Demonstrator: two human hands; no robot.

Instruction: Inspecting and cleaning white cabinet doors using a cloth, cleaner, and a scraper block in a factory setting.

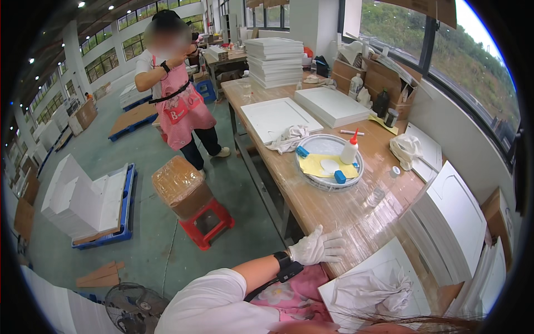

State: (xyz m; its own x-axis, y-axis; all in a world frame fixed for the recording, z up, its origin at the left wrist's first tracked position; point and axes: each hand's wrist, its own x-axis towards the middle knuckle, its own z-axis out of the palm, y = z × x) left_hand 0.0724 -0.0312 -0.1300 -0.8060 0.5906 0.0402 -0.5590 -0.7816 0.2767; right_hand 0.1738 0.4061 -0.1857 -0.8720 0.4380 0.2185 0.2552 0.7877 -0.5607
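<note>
Left hand (317, 247), white-gloved, lies flat on the bench (334, 209) edge, fingers spread, holding nothing. The right hand is out of sight, so its grip cannot be told. Just right of that hand lies a white panel (400, 261) with a crumpled rag (370, 292) on it. Beyond the hand sits a round tray (328, 183) carrying a yellow sheet (314, 165), two blue blocks and a glue bottle (349, 150). Farther back are more white panels. Left of the bench, a wrapped box (181, 186) rests on a red stool (208, 225), and another person (178, 94) stands behind it.
</note>
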